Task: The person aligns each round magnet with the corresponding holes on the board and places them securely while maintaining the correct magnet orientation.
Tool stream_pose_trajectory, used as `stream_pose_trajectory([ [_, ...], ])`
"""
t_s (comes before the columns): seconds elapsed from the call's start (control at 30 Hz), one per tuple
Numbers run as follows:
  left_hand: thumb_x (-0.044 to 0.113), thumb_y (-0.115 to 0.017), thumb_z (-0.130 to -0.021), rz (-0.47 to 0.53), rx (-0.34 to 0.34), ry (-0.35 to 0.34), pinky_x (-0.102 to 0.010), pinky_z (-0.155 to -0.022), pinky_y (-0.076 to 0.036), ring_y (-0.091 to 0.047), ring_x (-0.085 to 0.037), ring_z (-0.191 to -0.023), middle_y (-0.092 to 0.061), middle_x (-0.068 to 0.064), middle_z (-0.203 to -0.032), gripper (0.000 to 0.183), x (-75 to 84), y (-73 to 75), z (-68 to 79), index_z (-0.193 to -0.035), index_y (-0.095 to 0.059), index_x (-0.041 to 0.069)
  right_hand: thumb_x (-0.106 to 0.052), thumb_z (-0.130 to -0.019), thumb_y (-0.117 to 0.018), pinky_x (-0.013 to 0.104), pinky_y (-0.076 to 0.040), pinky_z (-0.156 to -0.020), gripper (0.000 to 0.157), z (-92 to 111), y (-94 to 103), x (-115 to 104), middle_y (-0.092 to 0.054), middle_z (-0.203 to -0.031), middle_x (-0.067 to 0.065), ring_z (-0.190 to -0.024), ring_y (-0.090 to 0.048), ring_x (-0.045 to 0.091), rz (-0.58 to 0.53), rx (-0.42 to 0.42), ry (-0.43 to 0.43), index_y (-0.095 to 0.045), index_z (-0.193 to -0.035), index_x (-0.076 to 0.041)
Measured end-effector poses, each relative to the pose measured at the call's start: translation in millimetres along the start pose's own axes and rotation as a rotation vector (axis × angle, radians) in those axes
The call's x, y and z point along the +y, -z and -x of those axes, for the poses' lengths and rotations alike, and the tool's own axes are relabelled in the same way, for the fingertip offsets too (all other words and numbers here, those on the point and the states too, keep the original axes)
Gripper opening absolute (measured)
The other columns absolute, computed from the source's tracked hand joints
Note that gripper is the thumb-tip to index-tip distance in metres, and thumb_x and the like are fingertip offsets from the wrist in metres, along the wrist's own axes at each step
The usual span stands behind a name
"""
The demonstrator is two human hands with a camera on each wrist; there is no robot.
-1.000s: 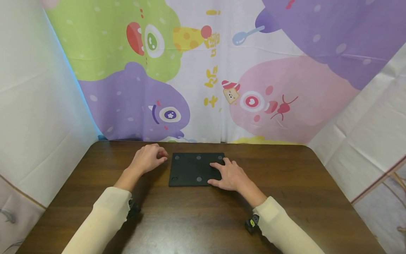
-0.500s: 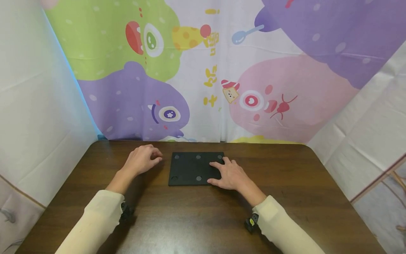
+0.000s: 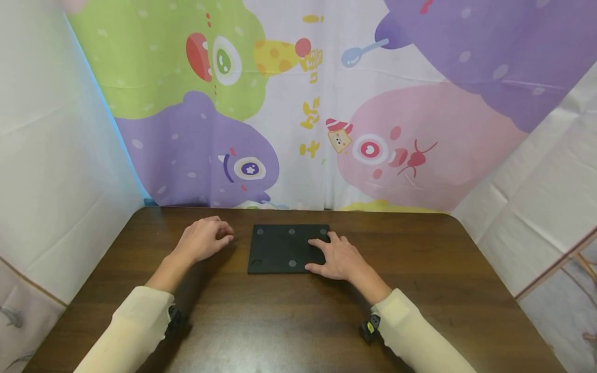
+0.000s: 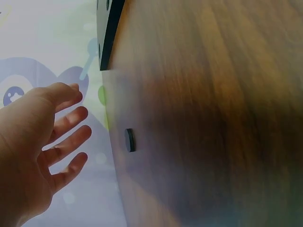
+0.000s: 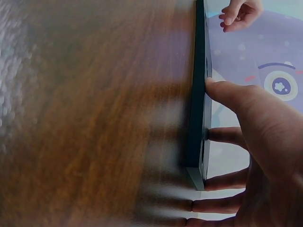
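A flat black board (image 3: 275,248) lies on the table, with several grey round spots and a dark ring at its near left corner. My right hand (image 3: 342,257) rests over its right end, fingers spread; in the right wrist view the thumb and some fingertips touch the top face, and others reach past the end. My left hand (image 3: 202,240) hovers left of the board, fingers loosely bent, holding nothing. Below it in the left wrist view, a small dark disc (image 4: 130,140) stands out on the tabletop, apart from the fingers. In the head view I cannot see this disc.
The brown wooden table (image 3: 298,321) has rounded far corners. Behind it hangs a cartoon-printed curtain (image 3: 298,103), with white fabric walls (image 3: 60,145) on both sides. A small black device sits at each wrist.
My left hand has drawn away from the board, leftward and slightly nearer to me. The right hand and the board have stayed in place.
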State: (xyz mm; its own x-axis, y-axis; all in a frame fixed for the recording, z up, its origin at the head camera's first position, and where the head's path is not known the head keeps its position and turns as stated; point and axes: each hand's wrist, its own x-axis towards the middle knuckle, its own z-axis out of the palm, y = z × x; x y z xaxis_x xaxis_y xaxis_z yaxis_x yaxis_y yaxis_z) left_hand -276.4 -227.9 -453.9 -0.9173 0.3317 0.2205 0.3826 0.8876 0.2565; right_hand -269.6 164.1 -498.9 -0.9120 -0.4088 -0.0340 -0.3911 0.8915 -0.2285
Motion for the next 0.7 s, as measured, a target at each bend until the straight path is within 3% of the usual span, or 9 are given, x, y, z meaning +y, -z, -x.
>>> stream_pose_trajectory([
  [0.17, 0.026, -0.083, -0.101, 0.001, 0.006, 0.002, -0.053, -0.081, -0.062, -0.073, -0.024, -0.089, -0.08, -0.002, -0.101, 0.012, -1.0, 2.2, 4.2, -0.108, -0.087, 0.017, -0.081, -0.094, -0.072, 0.072, -0.057, -0.11, 0.083, -8.2, -17.1, 14.1, -0.048, -0.172, 0.03, -0.141, -0.06, 0.055, -0.043, 0.011, -0.01, -0.059, -0.163, -0.039],
  [0.47, 0.026, -0.083, -0.101, 0.002, 0.015, 0.005, -0.054, -0.081, -0.063, -0.076, -0.026, -0.092, -0.081, -0.003, -0.102, 0.013, -5.2, 6.4, 12.5, -0.108, -0.087, 0.016, -0.074, -0.097, -0.073, 0.073, -0.058, -0.107, 0.079, 4.0, 4.8, -4.5, -0.051, -0.167, 0.031, -0.138, -0.062, 0.055, -0.017, -0.008, 0.001, -0.062, -0.162, -0.029],
  [0.7, 0.027, -0.084, -0.101, -0.012, 0.022, 0.017, -0.054, -0.081, -0.063, -0.077, -0.026, -0.092, -0.08, -0.001, -0.101, 0.012, -10.4, 9.7, 20.5, -0.108, -0.086, 0.017, -0.08, -0.095, -0.071, 0.072, -0.059, -0.108, 0.082, -1.8, -6.7, 4.8, -0.05, -0.169, 0.032, -0.139, -0.061, 0.056, -0.033, 0.012, 0.003, -0.061, -0.162, -0.034],
])
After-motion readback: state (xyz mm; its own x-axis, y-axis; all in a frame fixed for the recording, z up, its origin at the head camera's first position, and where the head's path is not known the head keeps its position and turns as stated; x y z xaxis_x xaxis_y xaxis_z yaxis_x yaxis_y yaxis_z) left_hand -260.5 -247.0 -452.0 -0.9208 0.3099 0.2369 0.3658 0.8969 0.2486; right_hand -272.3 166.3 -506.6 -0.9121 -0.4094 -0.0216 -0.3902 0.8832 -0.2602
